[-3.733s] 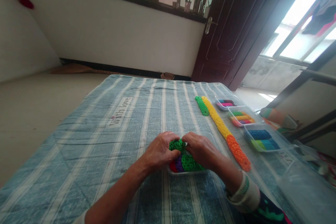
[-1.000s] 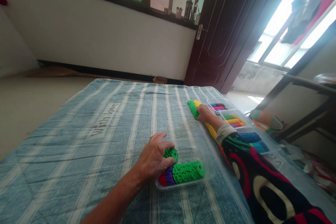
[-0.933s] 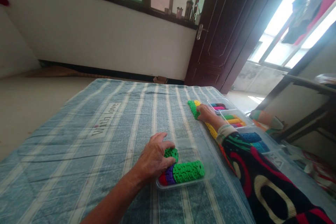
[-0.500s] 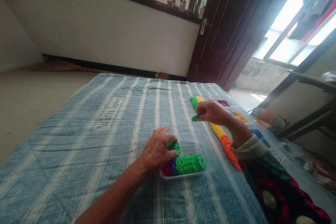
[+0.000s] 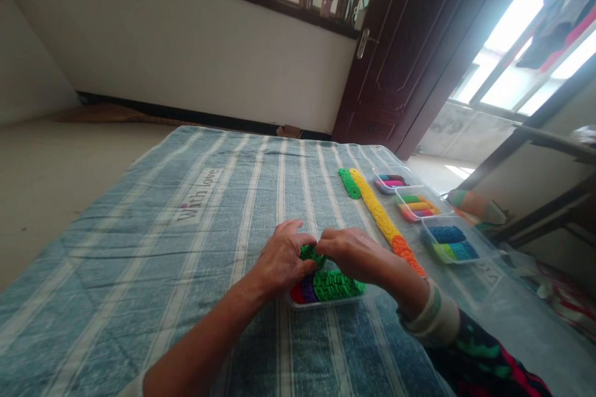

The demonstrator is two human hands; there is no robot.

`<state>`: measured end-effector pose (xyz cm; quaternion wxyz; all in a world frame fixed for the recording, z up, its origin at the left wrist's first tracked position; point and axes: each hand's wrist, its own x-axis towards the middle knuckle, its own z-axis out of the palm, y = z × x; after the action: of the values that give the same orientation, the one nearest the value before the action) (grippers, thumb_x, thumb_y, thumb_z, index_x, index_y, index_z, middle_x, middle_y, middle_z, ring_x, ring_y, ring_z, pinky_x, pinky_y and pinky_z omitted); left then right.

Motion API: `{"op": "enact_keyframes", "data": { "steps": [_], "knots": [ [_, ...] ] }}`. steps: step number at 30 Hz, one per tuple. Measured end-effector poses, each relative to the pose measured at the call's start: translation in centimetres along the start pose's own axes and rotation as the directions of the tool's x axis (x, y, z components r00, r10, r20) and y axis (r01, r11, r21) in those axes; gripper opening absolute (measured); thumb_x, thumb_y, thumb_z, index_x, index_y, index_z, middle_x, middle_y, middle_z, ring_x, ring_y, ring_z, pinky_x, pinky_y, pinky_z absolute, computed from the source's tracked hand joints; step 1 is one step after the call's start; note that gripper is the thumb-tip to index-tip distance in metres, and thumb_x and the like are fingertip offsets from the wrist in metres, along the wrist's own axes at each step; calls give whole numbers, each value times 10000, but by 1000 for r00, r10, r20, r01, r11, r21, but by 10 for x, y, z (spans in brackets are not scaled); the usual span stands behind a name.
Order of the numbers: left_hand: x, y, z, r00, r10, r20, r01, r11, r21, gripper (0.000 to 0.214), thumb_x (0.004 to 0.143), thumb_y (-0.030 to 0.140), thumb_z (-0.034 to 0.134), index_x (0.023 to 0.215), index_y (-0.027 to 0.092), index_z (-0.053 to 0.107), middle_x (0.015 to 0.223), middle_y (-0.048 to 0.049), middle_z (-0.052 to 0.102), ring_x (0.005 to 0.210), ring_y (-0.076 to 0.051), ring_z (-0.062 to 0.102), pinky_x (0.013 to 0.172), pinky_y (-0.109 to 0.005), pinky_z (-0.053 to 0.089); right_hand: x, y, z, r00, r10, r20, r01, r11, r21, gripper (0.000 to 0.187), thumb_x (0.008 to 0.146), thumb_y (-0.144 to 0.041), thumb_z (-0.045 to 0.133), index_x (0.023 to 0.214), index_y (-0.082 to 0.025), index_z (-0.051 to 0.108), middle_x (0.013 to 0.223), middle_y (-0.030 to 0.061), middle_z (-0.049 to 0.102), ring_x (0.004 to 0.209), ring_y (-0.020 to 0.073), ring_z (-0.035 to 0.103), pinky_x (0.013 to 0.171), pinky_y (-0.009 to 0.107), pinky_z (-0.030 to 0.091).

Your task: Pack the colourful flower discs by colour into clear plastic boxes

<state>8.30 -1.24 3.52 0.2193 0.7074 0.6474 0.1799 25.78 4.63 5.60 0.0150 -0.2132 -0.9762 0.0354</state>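
Right grip (image 5: 350, 253) back, narrow, at discs (image 5: 307, 252)

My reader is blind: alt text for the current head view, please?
Left hand grips green pieces in a clear box on striped cloth, right hand close beside it; to the right, a yellow-and-orange row and three more boxes.

Dark sleeve (image 5: 484, 350), green-patterned, perhaps pink too, with cream cuff (image 5: 433, 316)

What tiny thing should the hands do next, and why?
Perhaps the right hand should gently press the end of the short green row, because its fingers are right there and the left hand steadies that row inside the clear box.
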Motion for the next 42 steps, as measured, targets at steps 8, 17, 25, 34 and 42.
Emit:
{"op": "enact_keyframes", "data": {
  "steps": [8, 17, 25, 34, 42],
  "knots": [
    [1, 1, 0, 1000, 1, -8, 0, 1000, 16, 379, 662, 219, 689, 1039, 233, 726, 1396, -105, 508, 1386, -356, 328, 1124, -472, 283, -14, -4, 18, 979, 58, -197, -27, 987, 158, 192, 908, -79, 453, 989, -187, 589, 925, 27, 593, 747, 118, 538, 627, 232, 352],
    [1, -1, 2, 1000, 9, -27, -9, 1000, 11, 375, 647, 209, 701, 1020, 229, 734, 1433, -115, 471, 1389, -366, 319, 1124, -482, 279, -14, -2, 31, 960, 235, -151, -196, 952, 235, 132, 836, -81, 554, 908, -187, 585, 856, 18, 585, 754, 135, 549, 648, 232, 351],
    [0, 4, -1, 998, 67, -22, -62, 985, 159, 366, 685, 231, 690, 1050, 247, 720, 1461, -112, 435, 1411, -410, 251, 1124, -544, 252, -12, -1, 34, 954, 242, -174, -193, 946, 259, 130, 859, -94, 532, 917, -189, 599, 852, 16, 607, 754, 136, 547, 651, 233, 347],
    [8, 9, -1, 998, 60, 36, -66, 978, 198, 324, 705, 270, 681, 1025, 260, 727, 1460, -115, 435, 1416, -423, 235, 1110, -559, 261, -8, 1, 36, 953, 241, -185, -194, 951, 241, 126, 865, -117, 541, 926, -183, 629, 834, 16, 622, 750, 142, 568, 631, 241, 349],
    [12, 5, -2, 996, 72, 58, -83, 971, 224, 315, 724, 270, 680, 1033, 232, 728, 1454, -142, 443, 1417, -409, 249, 1128, -526, 253, -11, -4, 26, 961, 216, -174, -188, 968, 166, 92, 849, -135, 575, 871, -186, 649, 788, 16, 639, 678, 135, 557, 582, 239, 347]
  ]
}}
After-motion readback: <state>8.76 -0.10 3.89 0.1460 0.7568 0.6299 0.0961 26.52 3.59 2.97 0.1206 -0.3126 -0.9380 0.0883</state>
